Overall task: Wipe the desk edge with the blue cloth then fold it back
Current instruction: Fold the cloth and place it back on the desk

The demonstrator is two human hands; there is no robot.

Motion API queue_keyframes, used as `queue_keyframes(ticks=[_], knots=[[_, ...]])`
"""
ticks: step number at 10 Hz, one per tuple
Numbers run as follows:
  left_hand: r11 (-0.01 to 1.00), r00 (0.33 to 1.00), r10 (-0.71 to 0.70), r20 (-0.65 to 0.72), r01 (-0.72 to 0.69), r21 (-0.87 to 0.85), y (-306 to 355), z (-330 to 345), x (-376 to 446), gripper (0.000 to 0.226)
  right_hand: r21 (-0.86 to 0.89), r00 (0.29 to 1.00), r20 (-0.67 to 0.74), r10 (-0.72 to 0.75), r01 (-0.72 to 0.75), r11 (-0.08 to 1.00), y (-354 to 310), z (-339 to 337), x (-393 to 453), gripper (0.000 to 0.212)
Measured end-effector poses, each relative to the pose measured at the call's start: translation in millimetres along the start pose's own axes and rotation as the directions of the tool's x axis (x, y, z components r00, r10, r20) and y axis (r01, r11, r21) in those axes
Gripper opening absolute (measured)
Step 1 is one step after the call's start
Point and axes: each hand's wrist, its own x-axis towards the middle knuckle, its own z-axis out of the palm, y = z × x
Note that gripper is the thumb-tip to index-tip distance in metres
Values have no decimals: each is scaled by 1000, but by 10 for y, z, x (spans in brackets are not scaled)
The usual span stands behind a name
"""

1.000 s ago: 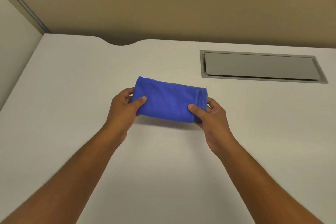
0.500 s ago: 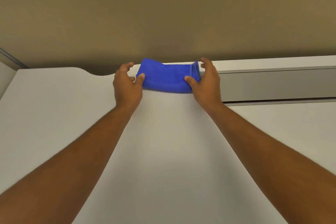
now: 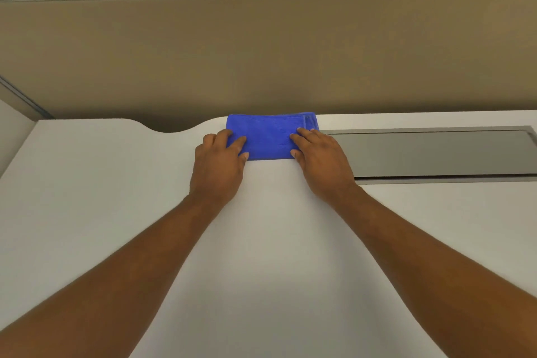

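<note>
The blue cloth (image 3: 268, 135) lies folded into a flat rectangle at the far edge of the white desk (image 3: 101, 197), just right of a curved notch in that edge. My left hand (image 3: 218, 166) rests on the cloth's left end with fingers spread flat over it. My right hand (image 3: 322, 163) presses on its right end the same way. Both palms lie on the desk, fingertips on the fabric. Neither hand grips the cloth.
A grey recessed cable flap (image 3: 436, 154) is set into the desk right of the cloth. A tan partition panel (image 3: 261, 52) stands directly behind the desk's far edge. The curved notch (image 3: 171, 126) cuts into the far edge to the left.
The cloth went from being held in both hands near the desk's middle to lying flat at the far edge. Both hands let go of their grip and now press on top.
</note>
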Motion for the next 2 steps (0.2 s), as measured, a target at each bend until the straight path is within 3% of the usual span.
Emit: queue_keyframes(ticks=[2], knots=[[997, 996, 78, -47, -78, 4, 57, -510, -184, 58, 64, 998, -35, 47, -45, 997, -269, -359, -228, 49]])
